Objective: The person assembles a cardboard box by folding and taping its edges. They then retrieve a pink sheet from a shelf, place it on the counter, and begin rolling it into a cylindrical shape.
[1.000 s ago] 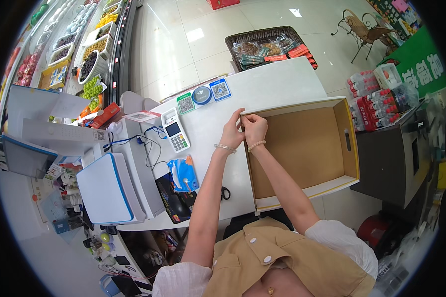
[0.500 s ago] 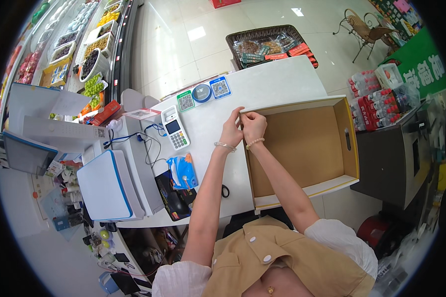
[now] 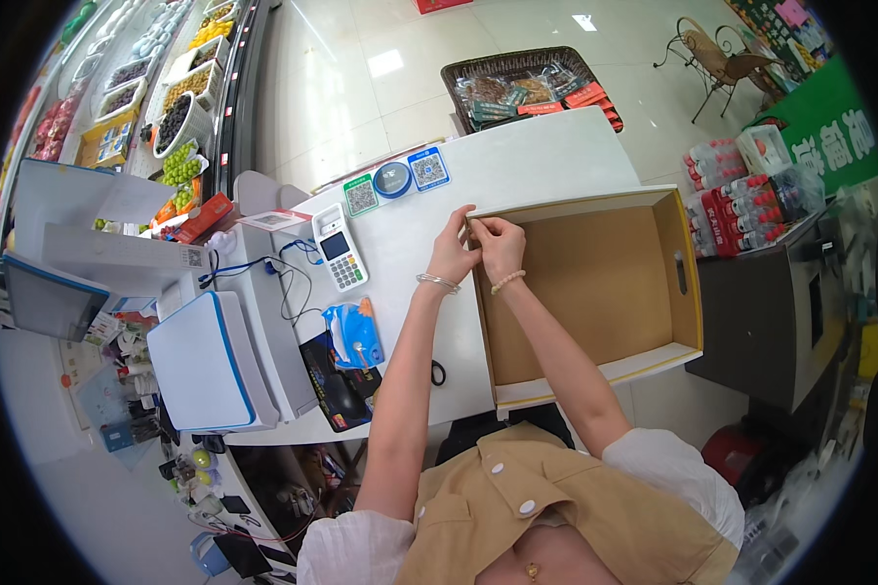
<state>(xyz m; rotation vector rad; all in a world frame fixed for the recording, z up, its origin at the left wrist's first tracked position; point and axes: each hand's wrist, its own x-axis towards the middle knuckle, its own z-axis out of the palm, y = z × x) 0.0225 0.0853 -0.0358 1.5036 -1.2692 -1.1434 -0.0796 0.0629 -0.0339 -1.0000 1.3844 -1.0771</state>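
Observation:
An open, shallow cardboard box (image 3: 605,292), brown inside with white and yellow edges, lies on the white counter (image 3: 419,322). At its far left corner, my two hands are close together. My left hand (image 3: 452,255) grips the left wall from outside, its fingers bent over the top edge. From the inner side, my right hand (image 3: 501,251) pinches the same edge near the corner. The fingers partly hide that corner, so any small piece between them cannot be made out. An oval hand hole (image 3: 681,272) shows in the right wall.
Left of my arms are a card terminal (image 3: 339,249), a blue tissue pack (image 3: 353,333), a mouse (image 3: 342,398) and a printer (image 3: 205,366). Black scissors handles (image 3: 438,373) lie by my left forearm. A wicker basket (image 3: 463,70) of packets stands beyond the counter; bottled drinks (image 3: 751,210) are at right.
My right fingers have shifted slightly and spread a little at the box corner. Both hands stay there. The whole view has moved slightly.

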